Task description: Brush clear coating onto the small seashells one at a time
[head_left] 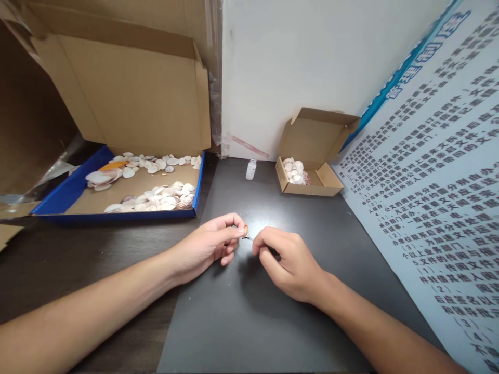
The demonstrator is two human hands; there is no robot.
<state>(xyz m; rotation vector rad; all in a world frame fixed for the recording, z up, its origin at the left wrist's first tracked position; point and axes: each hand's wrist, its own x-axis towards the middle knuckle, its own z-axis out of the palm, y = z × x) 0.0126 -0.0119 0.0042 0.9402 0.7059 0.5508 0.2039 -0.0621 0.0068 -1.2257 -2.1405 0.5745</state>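
Observation:
Between the thumb and fingertips of my left hand (218,236) is a small orange-brown shell (245,231), held above the dark mat. Close to its right, my right hand (286,259) is closed in a pinch on a thin tool (249,238) with a dark tip. That tip points left and meets or nearly meets the shell's lower edge; I cannot tell which. Most of the tool is hidden by my right fingers. Beyond both hands, a small bottle (250,170) with whitish contents stands upright on the mat.
At the left, an open blue-sided cardboard box (132,195) holds many pale shells (167,197) and an orange piece (113,166). A smaller open carton (317,188) with white shells (295,171) stands at the back right. A printed poster (440,171) covers the right wall.

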